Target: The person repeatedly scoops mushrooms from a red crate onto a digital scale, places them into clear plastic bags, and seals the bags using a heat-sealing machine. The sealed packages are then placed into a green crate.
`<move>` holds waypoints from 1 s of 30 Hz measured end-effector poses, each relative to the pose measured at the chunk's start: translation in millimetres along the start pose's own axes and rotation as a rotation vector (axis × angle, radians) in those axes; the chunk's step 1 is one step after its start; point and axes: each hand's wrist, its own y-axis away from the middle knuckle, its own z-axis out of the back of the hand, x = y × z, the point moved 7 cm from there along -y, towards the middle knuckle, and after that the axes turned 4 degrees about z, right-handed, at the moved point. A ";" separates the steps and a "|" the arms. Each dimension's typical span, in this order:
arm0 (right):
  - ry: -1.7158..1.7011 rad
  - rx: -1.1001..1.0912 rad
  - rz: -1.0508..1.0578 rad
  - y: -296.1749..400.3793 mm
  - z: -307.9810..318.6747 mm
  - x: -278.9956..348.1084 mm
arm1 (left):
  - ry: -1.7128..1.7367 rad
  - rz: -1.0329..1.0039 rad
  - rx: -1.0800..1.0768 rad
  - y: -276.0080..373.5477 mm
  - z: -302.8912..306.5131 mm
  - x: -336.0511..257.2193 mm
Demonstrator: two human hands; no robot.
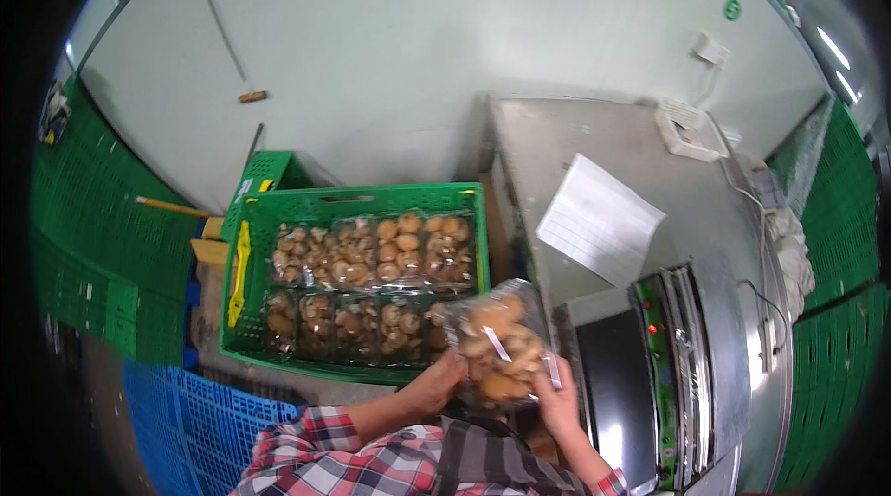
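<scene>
Between both hands I hold a clear plastic-wrapped pack of mushrooms, tilted in front of my chest. My left hand grips its left lower edge, close to the crate's near right corner. My right hand holds the pack's right edge, where a white strip shows near the fingers. Another white strip lies across the mushrooms. To the left, a green plastic crate holds two rows of wrapped mushroom packs. The held pack hides part of the near row's right end.
To the right is a metal table with a paper sheet, a white plastic basket and a wrapping machine showing a red light. A blue plastic crate stands at lower left. Green crates line the left side.
</scene>
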 end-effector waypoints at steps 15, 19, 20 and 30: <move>0.176 0.482 -0.396 -36.7 -134.3 -53.5 | -0.793 0.031 -1.041 18.4 482.7 -66.1; 0.102 0.359 -0.438 -28.5 -135.7 -49.0 | -1.145 0.245 -1.083 2.7 507.6 -62.5; 0.098 0.342 -0.416 -27.6 -134.8 -48.7 | -1.139 0.250 -1.020 -2.2 514.4 -61.6; 0.257 -0.122 -0.068 24.0 -25.9 -55.0 | -1.203 -0.832 -1.005 -77.9 286.3 -185.6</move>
